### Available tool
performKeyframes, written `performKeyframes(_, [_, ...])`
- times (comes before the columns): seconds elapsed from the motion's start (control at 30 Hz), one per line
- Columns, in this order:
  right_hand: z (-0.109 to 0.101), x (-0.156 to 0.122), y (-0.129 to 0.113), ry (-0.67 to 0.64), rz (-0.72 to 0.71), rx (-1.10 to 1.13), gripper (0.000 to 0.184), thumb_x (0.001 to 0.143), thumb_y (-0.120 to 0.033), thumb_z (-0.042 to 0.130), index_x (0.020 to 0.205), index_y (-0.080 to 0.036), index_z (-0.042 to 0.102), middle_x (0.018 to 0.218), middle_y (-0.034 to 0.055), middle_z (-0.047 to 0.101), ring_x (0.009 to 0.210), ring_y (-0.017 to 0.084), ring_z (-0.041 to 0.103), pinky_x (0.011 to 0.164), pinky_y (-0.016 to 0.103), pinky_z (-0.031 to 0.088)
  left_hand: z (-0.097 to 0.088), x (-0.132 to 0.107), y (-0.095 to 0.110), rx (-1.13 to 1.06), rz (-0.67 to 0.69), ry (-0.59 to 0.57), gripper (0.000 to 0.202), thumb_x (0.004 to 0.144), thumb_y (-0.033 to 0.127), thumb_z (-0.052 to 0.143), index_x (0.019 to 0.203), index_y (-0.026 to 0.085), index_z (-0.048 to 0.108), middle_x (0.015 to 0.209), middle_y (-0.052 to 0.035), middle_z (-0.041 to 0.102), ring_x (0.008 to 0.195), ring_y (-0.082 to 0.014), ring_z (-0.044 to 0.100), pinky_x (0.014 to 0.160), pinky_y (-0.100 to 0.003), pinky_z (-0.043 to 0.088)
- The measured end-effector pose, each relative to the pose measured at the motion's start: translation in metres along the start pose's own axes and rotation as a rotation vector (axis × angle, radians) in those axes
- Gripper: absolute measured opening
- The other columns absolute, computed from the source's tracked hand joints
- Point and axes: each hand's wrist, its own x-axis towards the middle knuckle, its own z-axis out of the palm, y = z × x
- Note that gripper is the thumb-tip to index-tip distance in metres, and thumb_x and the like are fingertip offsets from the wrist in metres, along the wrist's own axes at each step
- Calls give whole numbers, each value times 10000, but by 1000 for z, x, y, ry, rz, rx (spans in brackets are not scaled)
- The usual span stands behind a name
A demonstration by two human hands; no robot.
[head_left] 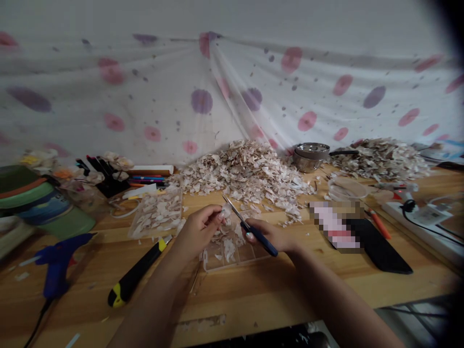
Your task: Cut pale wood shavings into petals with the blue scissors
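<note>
My left hand (203,224) is closed in a pinch on a small pale flake (226,210) above a clear plastic compartment box (221,266). My right hand (270,235) is wrapped round what look like blue-handled tweezers (264,241). Their thin metal tips slant up and left, close beside the flake; whether they touch it I cannot tell. More thin, whitish flakes (229,250) lie in the box beneath my hands, which hide part of it. To the left, a second clear box (136,232) is filled with similar flakes.
A large flake heap (246,169) rises behind my hands, with another heap (387,159) farther right. Metal bowls (310,157) stand between them. Left are a black-yellow utility knife (136,275) and a blue glue gun (60,266). A black flat case (384,249) and a power strip (416,217) lie right.
</note>
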Motion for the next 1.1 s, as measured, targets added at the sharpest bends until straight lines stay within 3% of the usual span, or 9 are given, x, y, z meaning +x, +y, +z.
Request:
performKeyframes(0.5, [-4,-2,-4,-26,46,12,545,784,-707,491,789,-163,446,691,-27,397,625,102,361,567,244,332,-2,1,-3,-16,-3,5,289,840,422,562,978,181,641,789,-26,648,682,-139,593,626,-251,483])
performKeyframes(0.8, [-11,-5,-4,-83,99,70,516,782,-677,523,781,-168,440,636,-52,398,567,83,354,514,216,305,-2,1,6,-3,-25,-8,264,826,393,560,931,163,634,755,-24,642,656,-135,577,616,-248,467])
performKeyframes(1.1, [-20,-9,-3,-86,118,-45,464,802,-618,532,749,-163,461,633,-45,405,567,86,367,514,213,314,-4,1,12,-1,-5,-39,208,813,355,565,848,161,633,729,-23,644,634,-134,578,600,-243,456])
